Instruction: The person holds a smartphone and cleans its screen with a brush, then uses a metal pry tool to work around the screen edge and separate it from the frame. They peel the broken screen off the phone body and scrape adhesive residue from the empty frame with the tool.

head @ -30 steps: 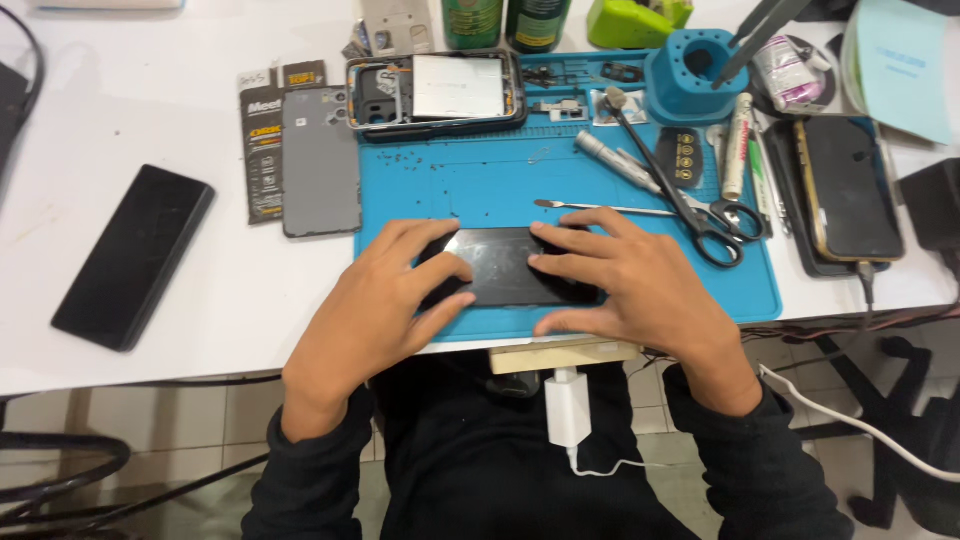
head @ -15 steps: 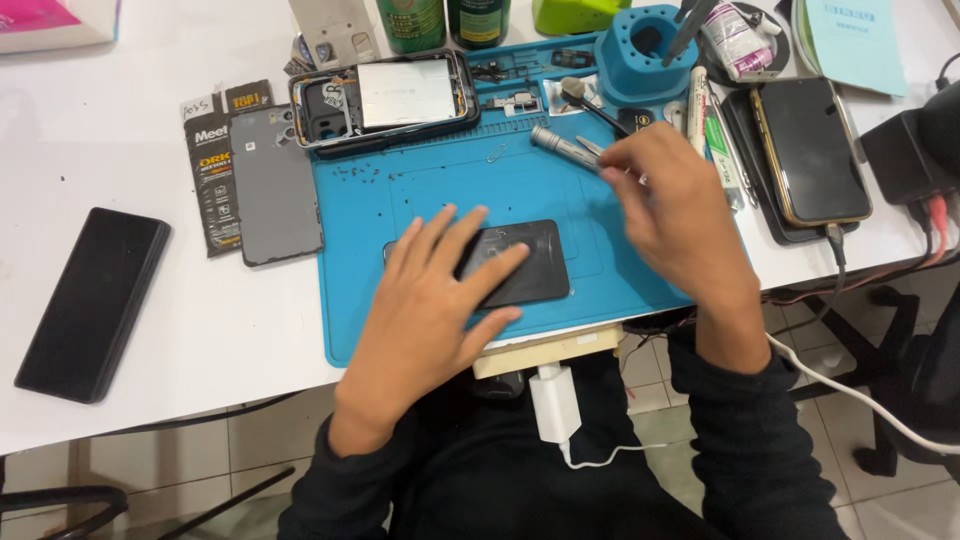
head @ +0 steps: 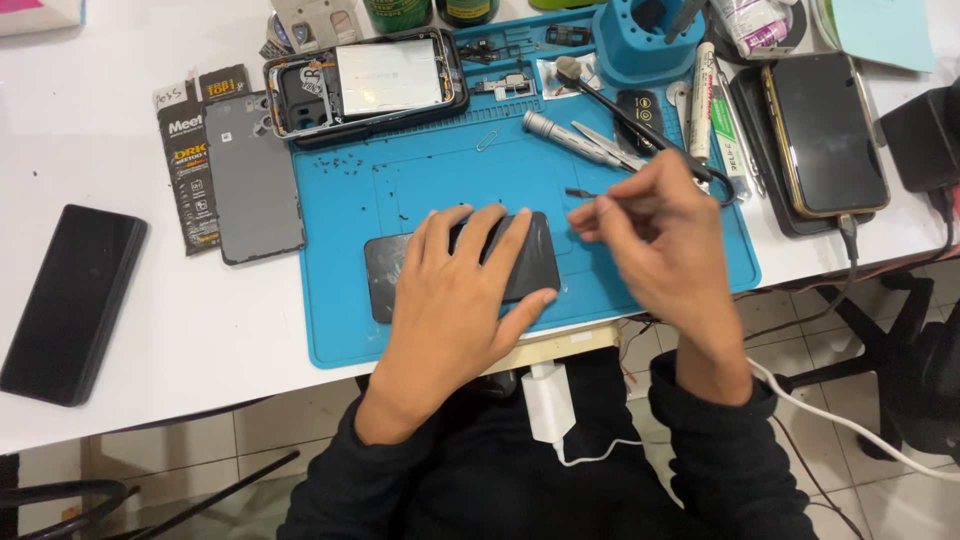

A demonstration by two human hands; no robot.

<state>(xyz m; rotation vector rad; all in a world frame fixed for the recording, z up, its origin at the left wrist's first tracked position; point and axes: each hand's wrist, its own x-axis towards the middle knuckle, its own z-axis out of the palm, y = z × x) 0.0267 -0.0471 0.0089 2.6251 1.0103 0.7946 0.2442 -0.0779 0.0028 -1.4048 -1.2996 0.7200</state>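
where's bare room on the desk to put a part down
Bare white desk left of the grey back cover, above the black phone; also below that cover. The blue mat's front-left corner is free. Its top right by the tool holder is crowded.

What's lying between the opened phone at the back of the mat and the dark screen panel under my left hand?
In the head view, only bare blue mat with scattered tiny screws lies between the opened phone and the screen panel under the left hand.

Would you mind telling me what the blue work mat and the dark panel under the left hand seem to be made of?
The blue work mat looks like matte silicone or rubber: soft sheen, moulded recessed compartments. The dark panel under the left hand looks like glossy glass, probably a phone screen: smooth, flat, faintly reflective. The pictures cannot confirm either.
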